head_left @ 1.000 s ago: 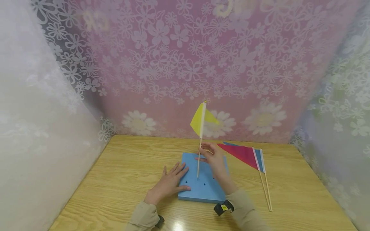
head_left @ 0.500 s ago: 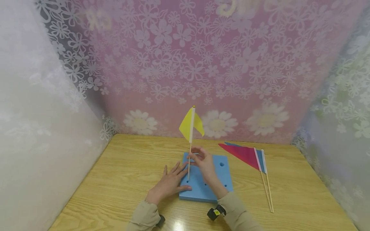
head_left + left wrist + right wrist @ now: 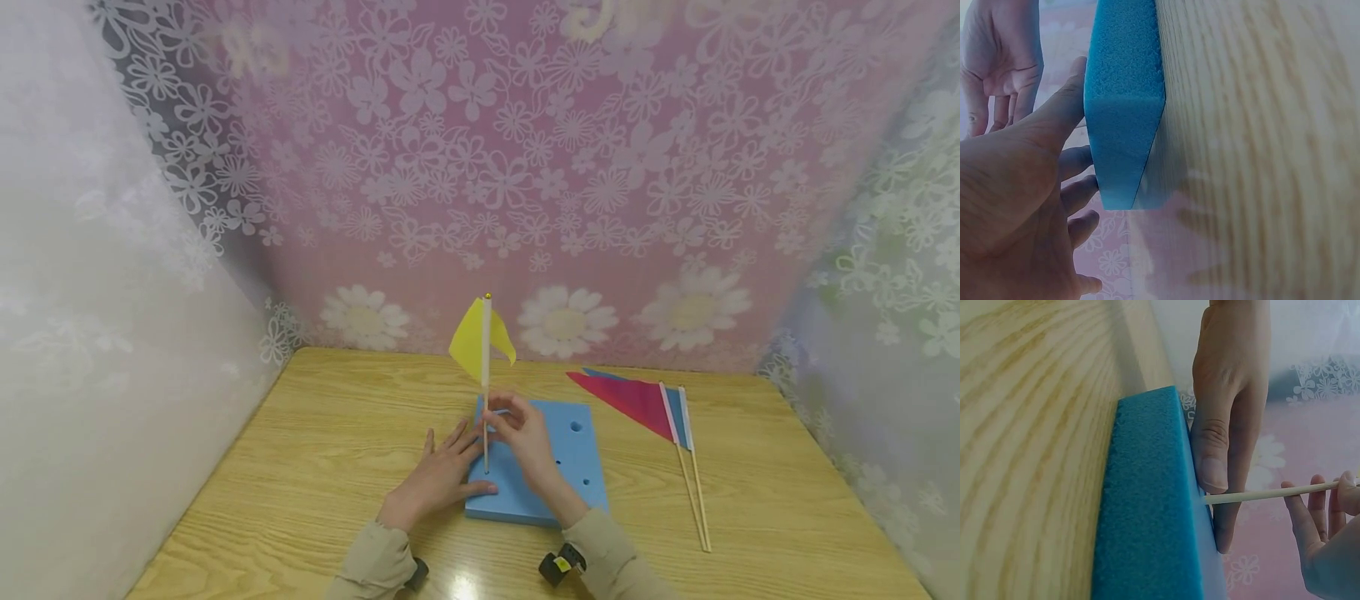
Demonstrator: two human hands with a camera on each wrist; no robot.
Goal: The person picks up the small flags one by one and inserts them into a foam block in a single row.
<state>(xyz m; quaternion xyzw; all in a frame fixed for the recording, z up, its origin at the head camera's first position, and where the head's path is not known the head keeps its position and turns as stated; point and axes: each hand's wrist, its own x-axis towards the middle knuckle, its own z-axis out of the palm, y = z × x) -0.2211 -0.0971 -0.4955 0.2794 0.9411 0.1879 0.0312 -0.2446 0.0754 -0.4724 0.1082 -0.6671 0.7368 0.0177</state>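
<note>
A blue foam block [image 3: 525, 508] with several holes in its top lies flat on the wooden table. My left hand [image 3: 438, 479] rests on its left side, fingers spread and straight, in the left wrist view too. Between thumb and fingers my right hand [image 3: 525, 433] pinches the stick of a yellow flag [image 3: 468, 342]. The stick stands nearly upright, its lower end at the front-left hole, next to my left thumb. In the right wrist view the stick [image 3: 1254, 495] meets the foam's top; how deep it sits cannot be told.
Right of the block, a red flag [image 3: 630, 400] lies on the table, partly over a blue flag [image 3: 681, 421], sticks pointing toward me. The wooden table [image 3: 315, 467] meets a flowered pink curtain [image 3: 420, 208] at the back, with pale hangings on both sides.
My right hand has carried the yellow flag left, from over the block's middle to the front-left hole, then lowered it and straightened the stick. My left hand has stayed in place.
</note>
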